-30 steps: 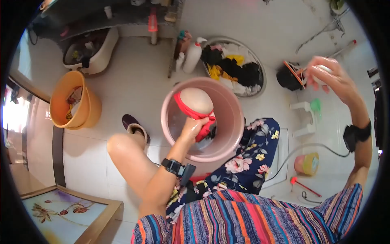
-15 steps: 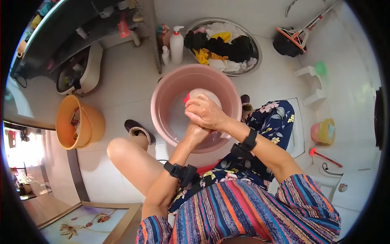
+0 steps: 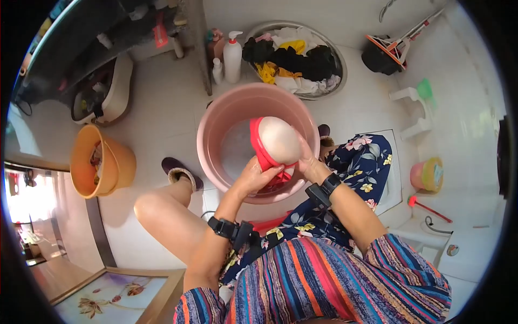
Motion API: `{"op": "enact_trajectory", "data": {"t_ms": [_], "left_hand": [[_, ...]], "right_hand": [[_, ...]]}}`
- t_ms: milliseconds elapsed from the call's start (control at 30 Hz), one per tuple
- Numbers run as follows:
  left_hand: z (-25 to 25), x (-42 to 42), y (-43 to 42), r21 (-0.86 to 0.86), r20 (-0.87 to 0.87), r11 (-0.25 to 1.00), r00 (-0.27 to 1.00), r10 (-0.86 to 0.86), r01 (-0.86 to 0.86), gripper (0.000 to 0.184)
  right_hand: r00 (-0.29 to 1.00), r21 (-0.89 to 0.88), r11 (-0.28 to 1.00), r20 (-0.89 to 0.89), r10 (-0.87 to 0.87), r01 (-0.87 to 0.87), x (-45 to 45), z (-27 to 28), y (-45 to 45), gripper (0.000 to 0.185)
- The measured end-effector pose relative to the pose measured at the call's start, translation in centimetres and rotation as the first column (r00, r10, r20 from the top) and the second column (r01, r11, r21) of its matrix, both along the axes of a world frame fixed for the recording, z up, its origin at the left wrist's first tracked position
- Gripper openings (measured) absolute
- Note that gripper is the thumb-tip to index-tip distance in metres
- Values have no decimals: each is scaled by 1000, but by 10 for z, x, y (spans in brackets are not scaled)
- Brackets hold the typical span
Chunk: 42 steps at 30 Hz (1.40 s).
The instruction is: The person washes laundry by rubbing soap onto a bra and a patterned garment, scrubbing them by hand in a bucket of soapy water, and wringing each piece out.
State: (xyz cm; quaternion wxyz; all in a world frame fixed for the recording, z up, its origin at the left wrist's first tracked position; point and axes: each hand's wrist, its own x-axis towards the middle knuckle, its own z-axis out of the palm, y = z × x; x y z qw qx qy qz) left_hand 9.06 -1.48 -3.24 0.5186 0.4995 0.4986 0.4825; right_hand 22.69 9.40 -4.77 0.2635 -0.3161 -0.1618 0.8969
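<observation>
Over the pink basin [image 3: 208,154] I hold a wet red bra [image 3: 278,141], with the pale inside of one rounded cup turned up towards me. My left hand [image 3: 254,176] grips its red cloth at the lower left, thumb on top. On the other side, my right hand [image 3: 311,161] is curled around the cup's right edge, and some of its fingers are hidden behind it. Bunched red fabric hangs between the two hands. Shallow cloudy water [image 3: 233,150] lies in the basin below.
Behind the basin stand a metal tub [image 3: 342,67] of clothes and a white pump bottle [image 3: 232,59]. An orange bucket [image 3: 120,167] is at the left. On the right are a white stool [image 3: 418,129], a small pail [image 3: 426,175] and a broom with a dustpan [image 3: 386,54].
My hands were clasped together over the bra, the right on top. Now they have parted to either side of it, and the pale cup is raised and in full view.
</observation>
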Motion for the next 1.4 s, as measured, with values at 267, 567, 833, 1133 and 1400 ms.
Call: {"op": "enact_trajectory", "data": {"t_ms": [267,567,833,1133,1400], "left_hand": [[-28,5,24,-467,365,659,550,751,-589,46],[-45,1,23,-584,673,719,271,688,-377,38],[-78,-32,28,-610,686,692,179,705,-387,27],[-43,-47,39,-605,712,641,40,701,-473,23],[-27,-55,34,-536,813,672,-98,574,-510,41]], "right_hand": [[771,758,590,543,-333,-279,-52,-23,-32,30],[682,736,349,673,-287,-580,-95,11,-25,28],[785,776,530,547,-292,-343,-65,-26,-55,37],[931,464,866,365,4,-186,-47,-34,-66,43],[948,684,687,319,18,-244,-65,-6,-47,40]]}}
